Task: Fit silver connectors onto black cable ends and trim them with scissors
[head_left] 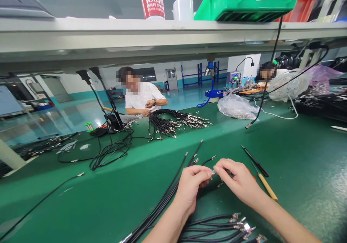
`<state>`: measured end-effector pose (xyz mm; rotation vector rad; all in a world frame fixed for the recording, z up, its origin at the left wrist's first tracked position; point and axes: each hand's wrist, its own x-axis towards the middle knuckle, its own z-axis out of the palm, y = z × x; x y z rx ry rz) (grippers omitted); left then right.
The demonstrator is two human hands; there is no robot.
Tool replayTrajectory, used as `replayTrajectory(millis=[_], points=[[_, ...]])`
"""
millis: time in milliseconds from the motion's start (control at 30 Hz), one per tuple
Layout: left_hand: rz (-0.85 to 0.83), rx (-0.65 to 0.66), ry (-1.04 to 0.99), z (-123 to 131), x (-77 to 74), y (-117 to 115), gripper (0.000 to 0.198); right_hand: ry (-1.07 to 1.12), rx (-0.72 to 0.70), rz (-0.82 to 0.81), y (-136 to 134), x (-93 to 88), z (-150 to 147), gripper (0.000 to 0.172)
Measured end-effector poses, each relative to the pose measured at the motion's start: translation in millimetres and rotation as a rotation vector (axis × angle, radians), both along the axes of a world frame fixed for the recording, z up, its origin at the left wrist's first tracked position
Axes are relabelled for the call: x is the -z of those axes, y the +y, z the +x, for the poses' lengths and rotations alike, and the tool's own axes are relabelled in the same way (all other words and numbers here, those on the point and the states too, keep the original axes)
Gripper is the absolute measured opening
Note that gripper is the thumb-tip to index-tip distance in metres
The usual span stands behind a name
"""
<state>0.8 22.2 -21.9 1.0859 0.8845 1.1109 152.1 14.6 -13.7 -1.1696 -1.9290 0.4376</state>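
My left hand (192,185) is closed in a pinch on a small silvery cable connector (213,172). From the other side, the thumb and fingertips of my right hand (238,179) pinch the same piece. My fingers cover most of it. Past my left hand runs a bundle of black cables (165,199) with metal ends. Closer to me, under my forearms, lie more black cables (208,225) whose ends show metal connectors (245,226) and coloured wires. To the right of my right hand are a wooden-handled tool (268,187) and a black pen-like tool (255,160).
Across the green table (121,196), a co-worker (145,98) handles a pile of black cables (173,122). Loose cables (108,152) lie at left. A plastic bag (237,106) and a white fan (288,84) stand at back right. A shelf (162,37) crosses overhead; a black cord (271,73) hangs down.
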Motion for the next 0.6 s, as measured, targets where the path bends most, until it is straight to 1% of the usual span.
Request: replayTrajectory(millis=[133, 233, 333, 433, 533, 600], points=[[0.022, 0.012, 0.036, 0, -1.6, 0, 0.014, 0.005, 0.004, -0.002, 0, 2.0, -1, 0.027], [0.053, -0.002, 0.063, 0, -0.8, -1, 0.013, 0.014, 0.005, -0.009, 0, 2.1, -1, 0.027], [0.027, -0.019, 0.071, 2, 1.0, 0, 0.014, 0.023, 0.004, -0.027, 0, 1.5, 0, 0.028], [0.01, -0.026, 0.066, 3, 3.2, 1, 0.018, 0.034, -0.011, -0.053, 1, 5.8, 0, 0.03], [0.045, -0.015, 0.058, 2, 9.1, 0, 0.019, 0.064, -0.002, -0.097, 6, 13.6, 3, 0.035], [0.079, -0.018, 0.057, 1, 17.9, 0, 0.021, 0.131, 0.062, -0.118, 11, 13.1, 6, 0.038]])
